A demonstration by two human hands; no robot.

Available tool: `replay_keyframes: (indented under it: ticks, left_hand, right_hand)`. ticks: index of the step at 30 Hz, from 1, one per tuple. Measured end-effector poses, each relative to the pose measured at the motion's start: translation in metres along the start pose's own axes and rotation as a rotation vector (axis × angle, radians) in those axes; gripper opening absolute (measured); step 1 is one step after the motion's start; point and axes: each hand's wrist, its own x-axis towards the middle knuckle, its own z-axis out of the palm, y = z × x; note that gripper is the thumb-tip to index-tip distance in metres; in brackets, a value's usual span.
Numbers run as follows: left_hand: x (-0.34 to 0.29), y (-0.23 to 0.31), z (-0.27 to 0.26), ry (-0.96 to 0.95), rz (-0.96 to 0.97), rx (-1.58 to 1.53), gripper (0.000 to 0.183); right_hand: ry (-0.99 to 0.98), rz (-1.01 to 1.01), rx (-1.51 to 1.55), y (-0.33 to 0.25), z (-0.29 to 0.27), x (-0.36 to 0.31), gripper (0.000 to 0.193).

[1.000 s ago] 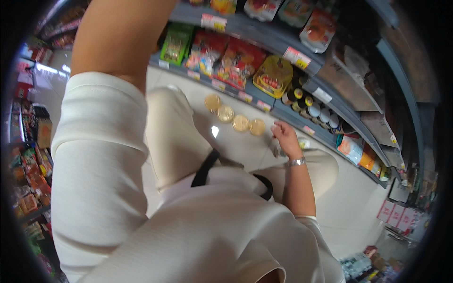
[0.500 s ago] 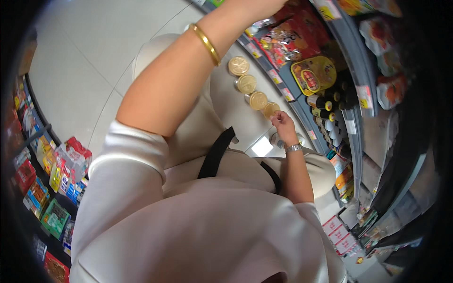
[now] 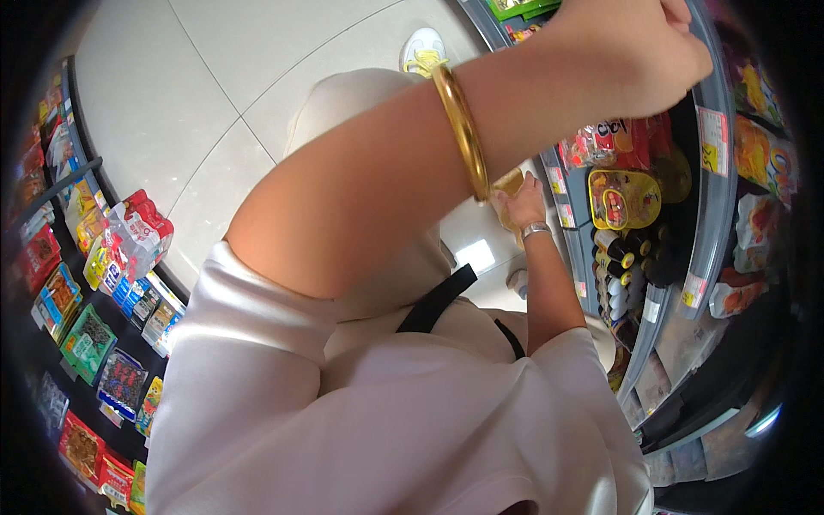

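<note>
My left forearm, with a gold bangle [image 3: 461, 129], crosses the upper middle of the view. My left hand [image 3: 657, 64] is curled at the shelf's grey front edge [image 3: 717, 94]; whatever its fingers may grip is hidden. Lower down, my right hand [image 3: 524, 204], wearing a silver watch [image 3: 536, 228], is closed on a clear jar with a gold lid [image 3: 509, 183] beside the lower shelf. The left forearm covers part of that jar and the floor behind it.
Shelves on the right hold a yellow tub [image 3: 625, 199], red packets [image 3: 601, 146] and several dark bottles [image 3: 614, 249]. Bagged snacks [image 3: 137, 227] fill a rack on the left. My legs and a white shoe [image 3: 423, 51] are over the tiled floor [image 3: 197, 77].
The left arm has swung right and nearer, now hiding the row of gold-lidded jars. My right hand has moved up slightly with a jar. The view has shifted.
</note>
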Motion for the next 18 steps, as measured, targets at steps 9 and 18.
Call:
replay_keyframes:
  ticks: [9, 18]
  left_hand:
    - [0.007, -0.014, 0.001, -0.093, 0.052, -0.092, 0.021]
    - [0.010, -0.031, 0.014, -0.183, -0.072, 0.036, 0.028]
  right_hand:
    - [-0.041, 0.084, -0.145, -0.017, 0.018, 0.021, 0.081]
    - [0.178, -0.309, 0.170, -0.011, -0.046, -0.077, 0.081]
